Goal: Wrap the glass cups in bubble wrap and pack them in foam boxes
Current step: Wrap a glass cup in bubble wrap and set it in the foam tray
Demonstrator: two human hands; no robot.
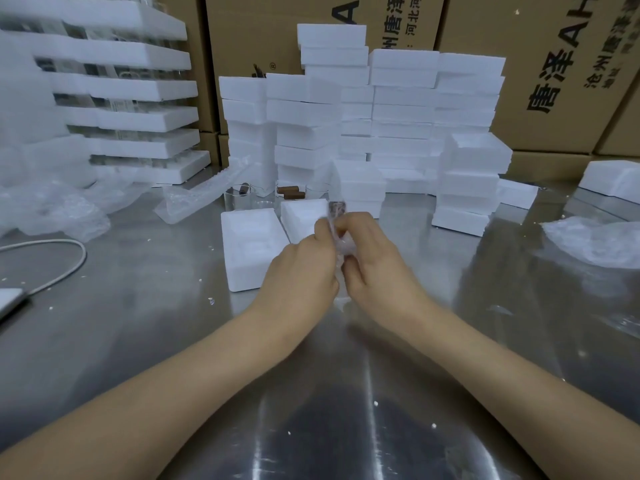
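Note:
Above the steel table, my left hand (304, 263) and my right hand (372, 251) grip a small bundle of bubble wrap (341, 242) between them, fingers curled round it. A brown end (337, 207) of the wrapped item pokes out at the top. What is inside the wrap is blurred. An open foam box (247, 249) lies just left of my hands, with a second foam piece (303, 216) behind it. Bare glass cups (239, 197) with brown stoppers (291, 192) stand further back.
Tall stacks of white foam boxes (381, 116) fill the back of the table, with more at the left (138, 88) and cardboard cartons behind. Loose bubble wrap lies at the left (59, 209) and right (595, 240). A white cable (69, 265) curves along the left edge.

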